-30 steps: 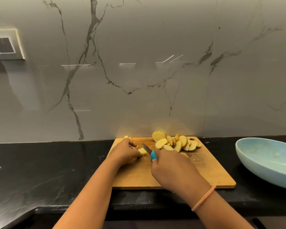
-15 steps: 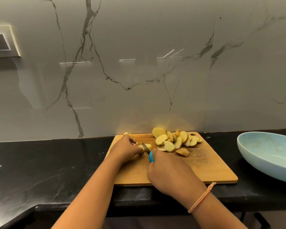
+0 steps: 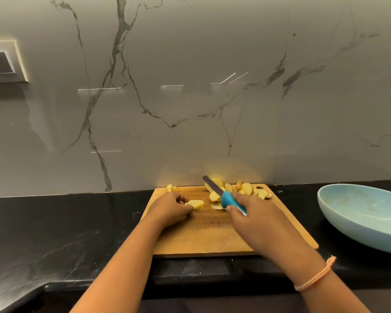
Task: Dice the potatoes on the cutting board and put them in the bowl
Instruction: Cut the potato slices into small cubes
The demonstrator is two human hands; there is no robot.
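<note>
Our left hand [image 3: 171, 210] pinches a potato slice [image 3: 196, 204] on the cutting board [image 3: 212, 242]; our right hand [image 3: 255, 220] grips the knife [image 3: 224, 195], blade raised over the board's far slices [image 3: 246, 189]. The bowl [image 3: 366, 219] sits right of the board.

The near half of the cutting board [image 3: 215, 240] is bare wood, the far edge is blocked by potato slices [image 3: 246, 189] against the wall, and open black counter [image 3: 303, 206] separates board from bowl [image 3: 357, 220]
</note>
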